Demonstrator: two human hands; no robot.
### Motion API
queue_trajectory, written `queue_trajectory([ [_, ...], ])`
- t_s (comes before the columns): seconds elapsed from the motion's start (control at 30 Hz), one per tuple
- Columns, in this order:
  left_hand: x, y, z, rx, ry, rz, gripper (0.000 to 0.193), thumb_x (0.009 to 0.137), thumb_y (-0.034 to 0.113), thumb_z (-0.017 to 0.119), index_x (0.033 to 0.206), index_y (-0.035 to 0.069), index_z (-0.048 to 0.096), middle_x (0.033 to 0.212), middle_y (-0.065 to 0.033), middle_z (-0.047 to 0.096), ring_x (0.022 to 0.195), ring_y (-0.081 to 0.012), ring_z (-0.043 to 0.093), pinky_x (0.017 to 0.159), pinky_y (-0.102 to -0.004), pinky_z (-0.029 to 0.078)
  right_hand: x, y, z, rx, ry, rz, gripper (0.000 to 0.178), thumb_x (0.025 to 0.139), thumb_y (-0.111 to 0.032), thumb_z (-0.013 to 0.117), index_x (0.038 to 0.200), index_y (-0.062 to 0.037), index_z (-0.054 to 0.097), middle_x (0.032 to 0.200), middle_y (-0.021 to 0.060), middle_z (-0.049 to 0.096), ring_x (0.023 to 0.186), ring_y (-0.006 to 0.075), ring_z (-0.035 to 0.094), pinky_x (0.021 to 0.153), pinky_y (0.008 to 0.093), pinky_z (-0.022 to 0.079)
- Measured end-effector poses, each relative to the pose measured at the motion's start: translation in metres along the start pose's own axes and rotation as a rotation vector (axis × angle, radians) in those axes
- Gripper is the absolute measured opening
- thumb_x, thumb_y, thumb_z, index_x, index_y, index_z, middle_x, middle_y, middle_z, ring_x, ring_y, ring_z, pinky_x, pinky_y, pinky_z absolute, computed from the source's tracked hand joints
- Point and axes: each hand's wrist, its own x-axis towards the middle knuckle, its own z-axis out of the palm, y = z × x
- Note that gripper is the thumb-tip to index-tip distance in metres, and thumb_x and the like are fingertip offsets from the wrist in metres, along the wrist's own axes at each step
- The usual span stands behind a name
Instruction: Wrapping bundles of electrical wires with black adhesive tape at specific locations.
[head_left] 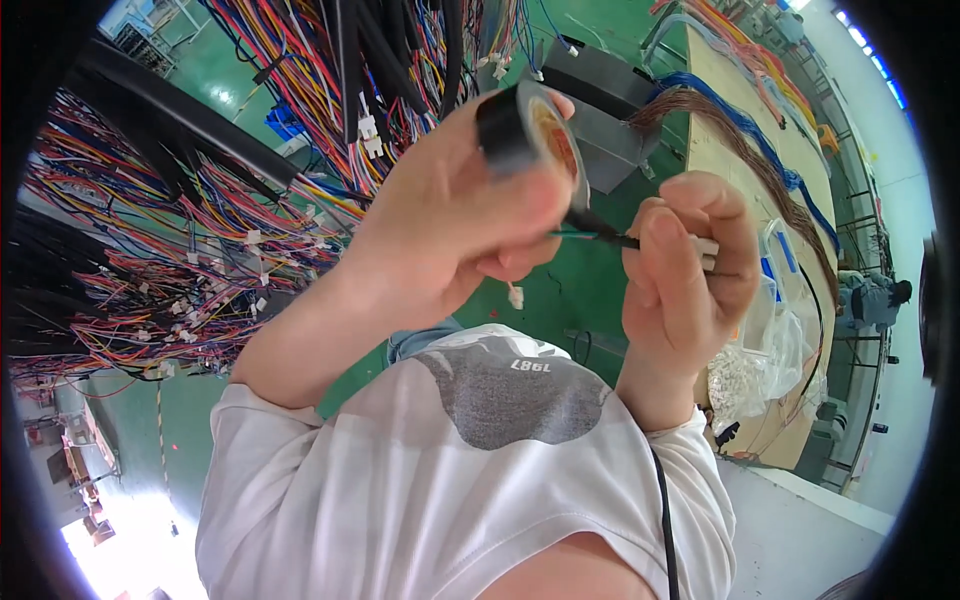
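Note:
My left hand [430, 215] is closed around a roll of black tape [503, 128], held up in front of my chest. A strip of tape runs down from the roll to a thin wire bundle [590, 235], dark with a green strand showing. The bundle spans the gap between my two hands. My right hand [690, 275] pinches its other end, where black wrapping shows. A white connector [709, 250] sticks out among the right fingers. Beneath my left hand hangs another small white connector [516, 297]. The left fingertips are slightly blurred.
Thick bundles of coloured wires [290, 70] with white connectors hang at the left. To the right, a wooden table [705, 130] carries brown wires [745, 135], blue wires and a plastic bag [760, 365] of small white parts. Grey boxes [605, 130] stand beyond my hands. Another person [870, 300] is far right.

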Motion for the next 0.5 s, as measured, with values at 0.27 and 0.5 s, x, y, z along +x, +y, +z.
queue_trajectory([
  [0.27, 0.0, -0.009, -0.006, 0.473, -0.183, 0.064, 0.048, 0.068, 0.001, 0.067, 0.109, 0.004, 0.042, 0.087, -0.0033, 0.047, 0.069, -0.0068, 0.047, 0.054, -0.0187, 0.038, 0.005, -0.005, -0.002, 0.009, -0.134, 0.097, 0.019, 0.081, -0.004, 0.054, 0.098, 0.0039, 0.052, 0.065, 0.001, 0.056, 0.051, 0.0012, 0.042, 0.046, 0.0142, 0.029],
  [0.5, 0.011, -0.007, 0.002, 0.344, 0.008, 0.035, 0.06, 0.067, -0.002, 0.067, 0.118, 0.005, 0.036, 0.092, -0.0037, 0.051, 0.067, -0.0044, 0.048, 0.053, -0.0173, 0.039, 0.007, 0.004, -0.002, -0.064, -0.105, -0.033, 0.017, 0.082, -0.003, 0.052, 0.097, 0.0041, 0.052, 0.066, 0.0002, 0.054, 0.052, 0.0008, 0.041, 0.046, 0.0144, 0.027],
])
